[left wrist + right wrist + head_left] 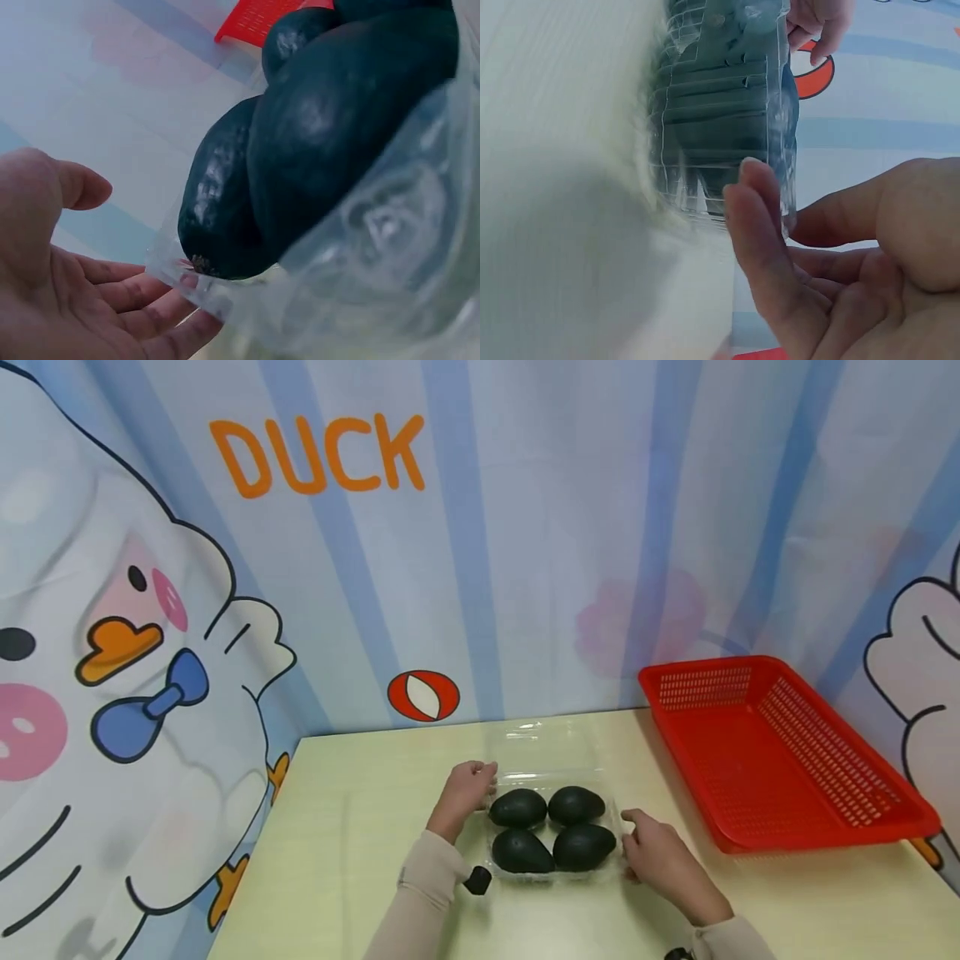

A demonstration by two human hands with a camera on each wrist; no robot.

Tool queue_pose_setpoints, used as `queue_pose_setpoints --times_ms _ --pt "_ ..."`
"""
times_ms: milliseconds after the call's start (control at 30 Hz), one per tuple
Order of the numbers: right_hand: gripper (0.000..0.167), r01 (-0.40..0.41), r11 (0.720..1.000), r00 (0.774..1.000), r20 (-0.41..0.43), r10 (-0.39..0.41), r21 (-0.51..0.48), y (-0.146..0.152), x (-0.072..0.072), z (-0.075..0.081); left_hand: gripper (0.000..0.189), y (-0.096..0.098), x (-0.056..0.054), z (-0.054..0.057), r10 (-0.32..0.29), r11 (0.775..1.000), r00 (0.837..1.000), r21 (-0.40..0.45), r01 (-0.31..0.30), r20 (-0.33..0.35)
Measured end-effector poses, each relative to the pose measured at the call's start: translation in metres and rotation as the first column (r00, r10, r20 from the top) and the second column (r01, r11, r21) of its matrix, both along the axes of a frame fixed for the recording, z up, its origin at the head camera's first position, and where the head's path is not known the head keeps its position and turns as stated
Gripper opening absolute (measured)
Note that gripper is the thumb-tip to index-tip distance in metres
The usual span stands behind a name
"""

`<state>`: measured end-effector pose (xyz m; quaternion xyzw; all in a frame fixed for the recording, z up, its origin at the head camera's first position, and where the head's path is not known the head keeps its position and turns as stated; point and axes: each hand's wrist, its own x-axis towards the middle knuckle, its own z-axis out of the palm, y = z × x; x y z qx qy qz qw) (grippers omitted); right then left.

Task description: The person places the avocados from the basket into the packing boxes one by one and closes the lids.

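Several dark green avocados (518, 808) sit in a clear plastic clamshell box (525, 877), whose lid (542, 745) is folded back toward the curtain. At the box's left side is my left hand (467, 789); in the left wrist view its fingers (142, 296) reach the rim while the thumb stands apart. My right hand (660, 856) is at the right side. In the right wrist view its thumb (840, 214) comes to the box's corner, and the fingertips lie alongside the ribbed wall. Both hands have fairly straight fingers.
A red plastic basket (750, 760) with perforated sides stands at the right of the pale yellow table (360, 860). Behind the table hangs a blue-striped curtain (525, 568) with duck drawings.
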<state>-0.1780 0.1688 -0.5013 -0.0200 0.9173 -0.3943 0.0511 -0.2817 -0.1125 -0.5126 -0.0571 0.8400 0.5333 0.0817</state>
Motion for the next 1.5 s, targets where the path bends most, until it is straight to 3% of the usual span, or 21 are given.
queue_pose_setpoints --times_ms 100,367,567,733,867,1033,1133,1300,1400,1500 --pt "0.042 0.039 0.991 0.999 0.043 -0.034 -0.128 -0.002 0.001 -0.004 0.051 -0.002 -0.002 0.001 0.018 0.997 1.0 0.079 -0.02 0.016" --pt "0.046 0.117 0.924 0.984 0.168 -0.059 -0.365 0.002 0.003 -0.011 0.047 -0.004 0.007 0.006 0.058 0.988 0.998 0.145 -0.055 -0.017" --pt "0.048 0.128 0.877 0.964 0.266 0.0 -0.464 0.012 0.007 -0.012 0.037 -0.01 0.019 0.004 0.055 0.98 0.994 0.195 -0.035 -0.098" --pt "0.054 0.129 0.836 0.949 0.311 0.052 -0.534 0.02 0.009 -0.01 0.029 -0.013 0.028 0.0 0.069 0.966 0.99 0.256 -0.036 -0.122" --pt "0.063 0.139 0.82 0.939 0.337 0.069 -0.556 0.022 0.01 -0.01 0.027 -0.016 0.039 -0.001 0.073 0.941 0.991 0.338 -0.032 -0.109" --pt "0.072 0.144 0.785 0.93 0.353 0.1 -0.602 0.023 0.012 -0.01 0.039 -0.021 0.059 -0.009 0.024 0.905 0.996 0.426 0.016 -0.089" --pt "0.069 0.142 0.779 0.927 0.358 0.111 -0.611 0.025 0.013 -0.009 0.043 -0.02 0.065 -0.017 -0.01 0.906 0.995 0.42 0.053 -0.103" --pt "0.054 0.11 0.802 0.935 0.334 0.116 -0.587 0.023 0.013 -0.01 0.046 -0.011 0.064 -0.026 -0.03 0.926 0.987 0.367 0.087 -0.159" --pt "0.055 0.081 0.803 0.944 0.304 0.129 -0.591 0.021 0.013 -0.013 0.047 -0.009 0.064 -0.029 -0.01 0.94 0.985 0.335 0.069 -0.174" --pt "0.055 0.065 0.786 0.949 0.281 0.142 -0.615 0.022 0.012 -0.017 0.048 -0.008 0.067 -0.03 0.009 0.958 0.982 0.284 0.046 -0.191"
